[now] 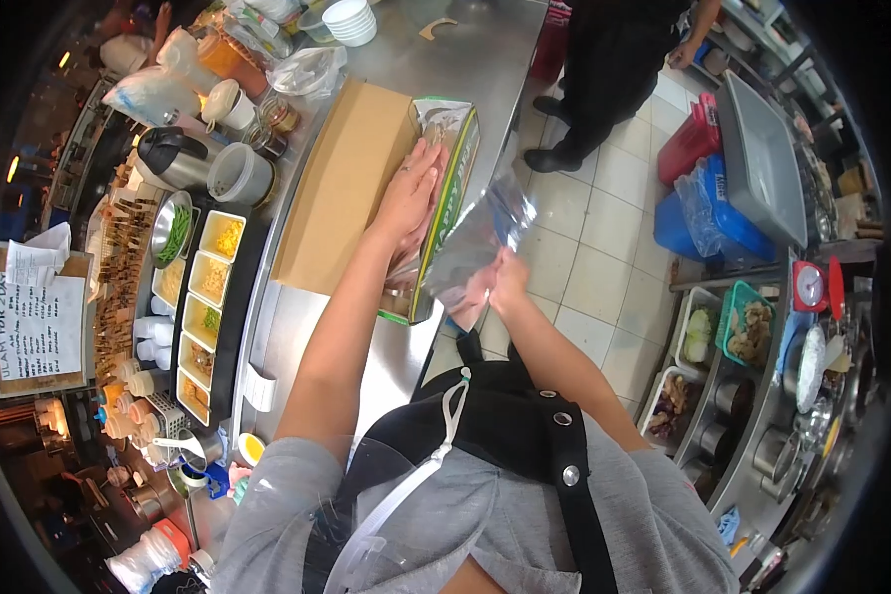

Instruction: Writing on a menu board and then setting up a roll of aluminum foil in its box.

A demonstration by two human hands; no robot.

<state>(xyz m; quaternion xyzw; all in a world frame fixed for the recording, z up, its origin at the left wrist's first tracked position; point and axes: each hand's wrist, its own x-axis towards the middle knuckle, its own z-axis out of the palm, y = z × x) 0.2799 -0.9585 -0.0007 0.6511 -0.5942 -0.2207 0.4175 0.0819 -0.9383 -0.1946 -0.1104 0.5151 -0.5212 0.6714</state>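
A long cardboard dispenser box [347, 189] lies on the steel counter with its brown lid folded open to the left. Inside it is a roll of clear plastic film [407, 256], partly covered by my hand. My left hand [408, 191] rests flat on the roll, its fingers stretched along the box and a ring on one of them. A loose stretch of clear film [460, 256] hangs over the box's printed green and yellow side. My right hand [509, 284] grips this film beyond the counter's edge, above the tiled floor.
Left of the box stand a metal jug [174, 160], a plastic tub [239, 174] and a row of white food trays [209, 319]. A person in dark trousers [609, 74] stands ahead on the tiles. Shelves at right hold a blue bin [705, 223] and a grey tub [761, 160].
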